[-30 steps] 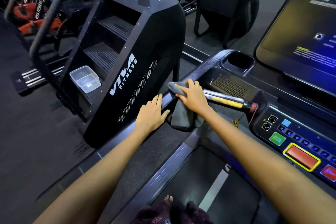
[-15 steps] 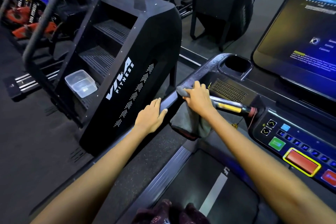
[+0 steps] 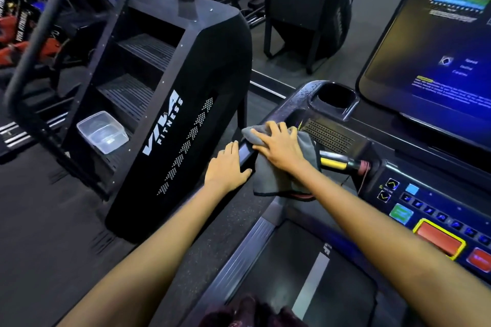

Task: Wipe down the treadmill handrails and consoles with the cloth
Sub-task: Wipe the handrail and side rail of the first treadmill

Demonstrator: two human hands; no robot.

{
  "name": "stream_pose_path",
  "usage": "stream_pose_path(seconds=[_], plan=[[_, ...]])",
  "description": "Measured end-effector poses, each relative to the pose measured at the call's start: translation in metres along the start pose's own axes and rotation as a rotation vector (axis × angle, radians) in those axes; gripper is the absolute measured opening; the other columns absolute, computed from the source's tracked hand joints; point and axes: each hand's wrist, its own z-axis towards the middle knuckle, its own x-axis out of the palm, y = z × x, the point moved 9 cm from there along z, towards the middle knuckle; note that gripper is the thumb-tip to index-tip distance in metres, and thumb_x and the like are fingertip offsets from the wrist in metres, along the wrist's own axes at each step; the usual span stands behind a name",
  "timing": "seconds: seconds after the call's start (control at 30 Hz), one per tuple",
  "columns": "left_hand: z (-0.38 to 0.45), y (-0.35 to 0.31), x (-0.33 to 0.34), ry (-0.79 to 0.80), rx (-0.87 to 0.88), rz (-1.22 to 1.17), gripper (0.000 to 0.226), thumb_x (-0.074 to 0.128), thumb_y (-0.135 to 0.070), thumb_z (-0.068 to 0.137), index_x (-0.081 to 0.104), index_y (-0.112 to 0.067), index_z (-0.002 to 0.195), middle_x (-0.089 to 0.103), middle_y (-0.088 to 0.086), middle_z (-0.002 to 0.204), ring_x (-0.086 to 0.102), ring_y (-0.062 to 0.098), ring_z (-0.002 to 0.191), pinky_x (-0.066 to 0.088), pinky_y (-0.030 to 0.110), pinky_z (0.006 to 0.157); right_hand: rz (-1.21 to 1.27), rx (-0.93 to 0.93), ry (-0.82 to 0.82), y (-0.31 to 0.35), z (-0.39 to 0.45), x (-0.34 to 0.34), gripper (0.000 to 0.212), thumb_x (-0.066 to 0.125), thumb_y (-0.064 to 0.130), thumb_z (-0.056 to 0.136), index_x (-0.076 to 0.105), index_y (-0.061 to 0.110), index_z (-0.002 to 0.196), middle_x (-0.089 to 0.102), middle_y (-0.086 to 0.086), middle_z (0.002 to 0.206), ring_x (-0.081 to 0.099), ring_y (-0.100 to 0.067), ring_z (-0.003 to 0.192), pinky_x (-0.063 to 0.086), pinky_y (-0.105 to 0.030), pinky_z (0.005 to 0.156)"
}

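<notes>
At the bottom of the frame the treadmill belt [image 3: 305,273] runs between a grey side rail [image 3: 239,255] and the console [image 3: 438,220] at lower right, where green, orange and red buttons sit in a row. In the middle, the left hand [image 3: 225,167] rests flat and open on the left handrail [image 3: 245,152], fingers straight. Just beside it, to the right, the right hand [image 3: 279,147] presses the grey cloth [image 3: 268,178] onto the same handrail, fingers spread over the fabric; the cloth drapes down past the rail's edge. A yellow-and-silver bar [image 3: 334,160] juts out from under the cloth toward the console. Farther up, the cup holder [image 3: 336,97] at the console's corner looks dark inside; its contents cannot be told. At centre left, a clear plastic tub [image 3: 103,131] sits on a step of the black stair machine [image 3: 186,114], appearing empty. A strip of dark floor [image 3: 186,260] separates that machine from the treadmill. The lit screen [image 3: 438,48] fills the upper right.
</notes>
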Motion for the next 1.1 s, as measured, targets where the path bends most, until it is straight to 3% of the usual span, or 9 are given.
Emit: stream_pose_path(seconds=[0.17,0.23,0.4,0.5,0.63,0.7,0.87,1.1], plan=[[-0.001,-0.001,-0.002,-0.010,0.003,-0.022,0.083,0.053,-0.047,0.088,0.015,-0.005,0.149,0.024,0.010,0.153,0.040,0.031,0.129,0.040,0.041,0.095,0.083,0.217,0.088,-0.025,0.034,0.002,0.042,0.039,0.048,0.095,0.052,0.029,0.130,0.038,-0.008,0.127,0.035,-0.031,0.117,0.033,-0.051,0.094],[-0.001,-0.001,-0.002,-0.008,0.003,-0.030,0.084,0.054,-0.047,0.087,0.015,-0.005,0.148,0.026,0.010,0.152,0.040,0.031,0.128,0.041,0.040,0.094,0.087,0.215,0.085,-0.018,0.035,0.001,0.046,0.035,0.053,0.095,0.053,0.028,0.130,0.038,-0.008,0.132,0.034,-0.032,0.120,0.032,-0.051,0.095],[-0.001,0.000,-0.002,0.006,0.003,-0.018,0.089,0.060,-0.045,0.085,0.012,-0.006,0.149,0.023,0.008,0.153,0.038,0.027,0.131,0.041,0.038,0.096,-0.052,0.086,0.093,-0.006,0.003,0.014,0.052,0.021,0.056,0.096,0.016,0.043,0.146,0.023,-0.004,0.152,0.020,-0.037,0.135,0.014,-0.068,0.103],[-0.003,0.001,-0.002,0.011,-0.003,-0.020,0.094,0.064,-0.045,0.082,0.011,-0.007,0.150,0.024,0.007,0.153,0.038,0.027,0.132,0.041,0.039,0.097,-0.044,0.097,0.110,-0.023,0.010,0.013,0.048,0.025,0.052,0.097,0.017,0.046,0.144,0.027,-0.002,0.147,0.033,-0.036,0.123,0.032,-0.059,0.098],[-0.004,0.002,-0.002,0.016,-0.008,-0.041,0.095,0.066,-0.044,0.081,0.011,-0.008,0.149,0.028,0.008,0.152,0.039,0.027,0.132,0.041,0.039,0.099,0.000,0.171,0.191,-0.043,0.037,0.012,0.045,0.030,0.046,0.098,0.027,0.042,0.143,0.033,-0.006,0.139,0.035,-0.036,0.118,0.036,-0.053,0.093],[-0.005,0.002,-0.004,0.007,-0.011,-0.056,0.094,0.067,-0.043,0.081,0.011,-0.008,0.149,0.029,0.007,0.151,0.039,0.027,0.131,0.040,0.039,0.099,-0.077,0.114,0.172,-0.035,0.042,0.007,0.044,0.033,0.042,0.098,0.031,0.038,0.142,0.036,-0.006,0.139,0.036,-0.036,0.117,0.037,-0.050,0.091],[-0.006,0.002,-0.005,0.005,-0.007,-0.077,0.094,0.067,-0.042,0.081,0.012,-0.008,0.149,0.031,0.008,0.149,0.040,0.027,0.130,0.040,0.040,0.097,-0.180,-0.264,0.126,-0.015,0.020,0.007,0.047,0.037,0.038,0.098,0.030,0.034,0.145,0.031,-0.004,0.147,0.039,-0.033,0.115,0.040,-0.045,0.086],[-0.001,0.001,-0.002,0.015,0.052,-0.110,0.088,0.056,-0.048,0.087,0.008,-0.009,0.150,0.018,0.005,0.156,0.032,0.026,0.136,0.038,0.040,0.101,-0.062,0.142,0.214,-0.041,0.046,0.003,0.045,0.036,0.045,0.097,0.035,0.037,0.141,0.034,-0.007,0.141,0.033,-0.036,0.123,0.031,-0.050,0.100]])
